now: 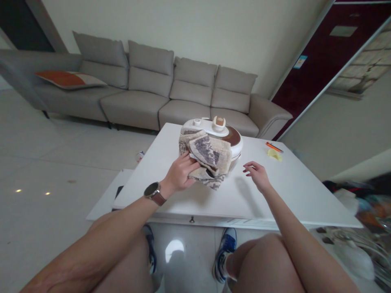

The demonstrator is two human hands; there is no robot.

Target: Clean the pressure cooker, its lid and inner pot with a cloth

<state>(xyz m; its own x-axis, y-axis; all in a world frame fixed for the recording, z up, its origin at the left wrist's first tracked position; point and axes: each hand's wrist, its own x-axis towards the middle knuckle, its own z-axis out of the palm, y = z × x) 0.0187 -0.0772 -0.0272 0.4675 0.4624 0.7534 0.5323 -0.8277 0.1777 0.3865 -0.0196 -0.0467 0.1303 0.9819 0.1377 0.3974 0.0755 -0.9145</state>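
My left hand [182,171], with a watch on its wrist, grips a beige and grey patterned cloth [210,154]. The bunched cloth hangs in front of a white pot-like appliance [237,151] and covers much of its near side. On top, the appliance has a brown see-through lid [233,136] and a white handle with a brown cap [219,123]. To the right of the cloth, my right hand [257,174] hovers over the white table [195,203] with its fingers loosely bent and apart, holding nothing.
An orange utility knife [274,147] and a crumpled yellowish piece [274,154] lie on the table's right part. Behind the table stands a grey sofa [189,85] with an orange cushion [70,79]. Cables and bags [357,248] crowd the lower right. My knees are against the table's near side.
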